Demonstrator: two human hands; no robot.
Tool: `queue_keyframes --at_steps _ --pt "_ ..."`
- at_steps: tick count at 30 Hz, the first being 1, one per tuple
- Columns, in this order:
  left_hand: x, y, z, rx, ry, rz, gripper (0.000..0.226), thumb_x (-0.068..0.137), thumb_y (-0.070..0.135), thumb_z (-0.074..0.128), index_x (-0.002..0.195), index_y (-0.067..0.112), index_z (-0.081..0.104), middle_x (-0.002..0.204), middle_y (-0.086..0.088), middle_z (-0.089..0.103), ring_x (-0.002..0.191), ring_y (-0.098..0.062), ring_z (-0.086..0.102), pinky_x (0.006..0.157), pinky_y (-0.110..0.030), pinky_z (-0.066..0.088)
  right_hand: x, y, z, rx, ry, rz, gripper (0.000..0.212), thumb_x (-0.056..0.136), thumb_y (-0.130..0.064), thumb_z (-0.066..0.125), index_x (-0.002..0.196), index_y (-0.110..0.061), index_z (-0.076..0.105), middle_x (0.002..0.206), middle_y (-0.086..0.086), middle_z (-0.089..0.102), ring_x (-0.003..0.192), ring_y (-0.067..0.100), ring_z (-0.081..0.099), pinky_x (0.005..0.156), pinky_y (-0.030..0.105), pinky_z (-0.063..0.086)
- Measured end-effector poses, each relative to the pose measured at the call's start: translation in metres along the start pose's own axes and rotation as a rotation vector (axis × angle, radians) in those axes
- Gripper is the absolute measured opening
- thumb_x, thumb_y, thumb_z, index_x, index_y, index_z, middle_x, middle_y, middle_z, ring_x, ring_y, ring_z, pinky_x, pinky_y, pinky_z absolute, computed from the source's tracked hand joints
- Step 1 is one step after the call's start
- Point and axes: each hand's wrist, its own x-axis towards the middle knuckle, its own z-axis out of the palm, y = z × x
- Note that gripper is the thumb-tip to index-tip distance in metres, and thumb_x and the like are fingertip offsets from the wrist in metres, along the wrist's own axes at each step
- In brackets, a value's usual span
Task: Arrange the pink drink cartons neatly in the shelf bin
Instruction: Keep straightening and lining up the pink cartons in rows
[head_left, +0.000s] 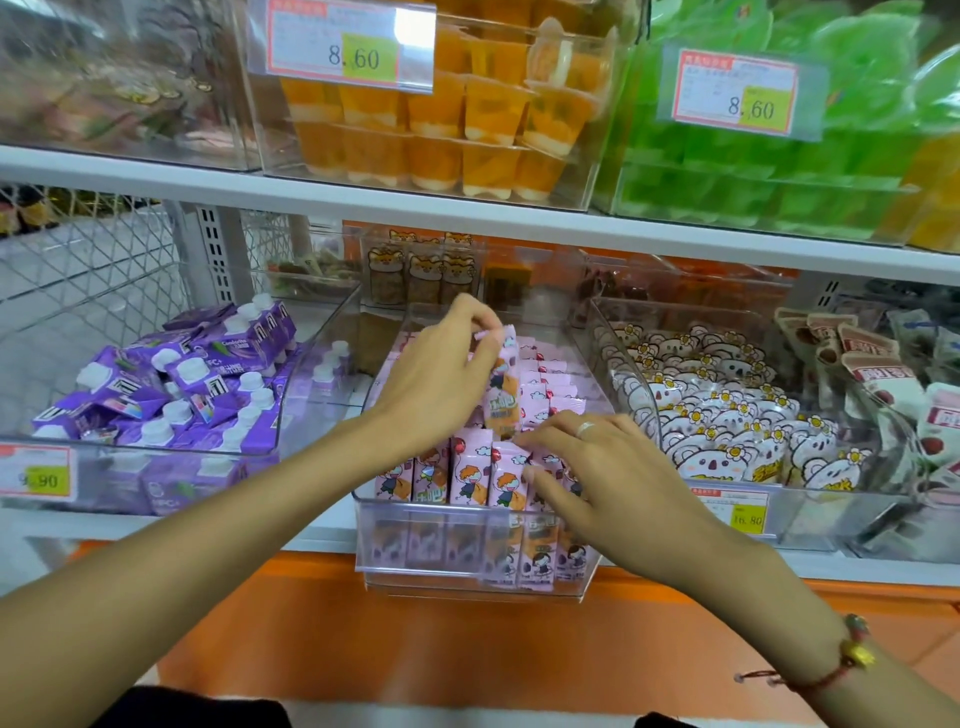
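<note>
- One pink carton (500, 387) is pinched by its top in the left hand (441, 374), raised above the clear bin (467, 577).
- Three upright cartons (470, 470) are seen in the front row; more are packed behind.
- The right hand (597, 478), fingers straight, is rested on that row.
- Two 8.60 price tags (350, 44) are hung on the white shelf (311, 202) above.

A shop: white shelves (467, 210) carry clear bins (519, 582) of packaged snacks and drinks, and price tags (350, 44) on the bin fronts read 8.60 and 16.80.
</note>
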Motion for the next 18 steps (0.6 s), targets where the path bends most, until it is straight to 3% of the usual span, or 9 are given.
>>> queue_keyframes --at_steps 3,5,8,11,14,18 --pt "-0.007 0.005 -0.004 -0.147 0.179 -0.018 0.006 0.099 0.033 0.046 0.098 0.026 0.047 0.096 0.006 0.066 0.086 -0.012 0.063 0.077 -0.038 0.050 0.001 0.000 0.000 -0.004 0.006 0.002 0.038 0.099 -0.043 0.037 0.132 -0.031 0.050 0.118 -0.011 0.058 0.108 0.013 0.051 0.090 0.027 0.029" --pt "-0.012 0.006 -0.009 -0.286 0.301 -0.014 0.006 0.099 0.028 0.048 0.094 0.028 0.047 0.088 0.009 0.064 0.082 -0.005 0.061 0.070 -0.023 0.047 0.002 -0.002 -0.002 0.002 0.021 0.017 0.037 0.099 -0.042 0.038 0.132 -0.030 0.051 0.115 -0.009 0.059 0.106 0.014 0.052 0.087 0.027 0.029" --pt "-0.022 0.007 -0.021 -0.449 0.414 -0.034 0.014 0.100 0.020 0.049 0.089 0.028 0.046 0.077 0.007 0.060 0.070 -0.001 0.056 0.062 -0.011 0.041 0.004 -0.008 -0.006 0.221 0.148 0.115 0.038 0.098 -0.045 0.036 0.127 -0.027 0.053 0.115 -0.009 0.059 0.106 0.012 0.054 0.085 0.030 0.041" --pt "-0.030 0.009 -0.021 -0.534 0.379 -0.142 0.011 0.099 0.020 0.050 0.090 0.025 0.049 0.079 -0.001 0.063 0.073 -0.008 0.057 0.066 -0.017 0.045 0.008 -0.019 -0.011 0.580 0.295 0.206 0.035 0.096 -0.049 0.038 0.122 -0.031 0.054 0.106 -0.021 0.056 0.098 0.001 0.053 0.083 0.027 0.044" --pt "-0.036 0.014 -0.017 -0.634 0.295 -0.234 0.004 0.097 0.021 0.053 0.097 0.017 0.055 0.085 -0.001 0.066 0.071 -0.001 0.060 0.063 -0.013 0.046 0.012 -0.029 -0.013 0.733 0.219 0.240 0.039 0.091 -0.048 0.049 0.125 -0.031 0.054 0.109 -0.017 0.057 0.100 0.004 0.055 0.085 0.025 0.045" --pt "-0.042 0.017 -0.014 -0.720 0.145 -0.220 0.013 0.091 0.020 0.061 0.105 0.020 0.060 0.101 0.007 0.070 0.086 0.005 0.066 0.071 -0.010 0.049 0.016 -0.032 -0.012 0.941 0.199 0.316 0.019 0.090 -0.027 0.061 0.109 -0.028 0.062 0.099 -0.009 0.064 0.085 0.003 0.063 0.073 0.015 0.050"
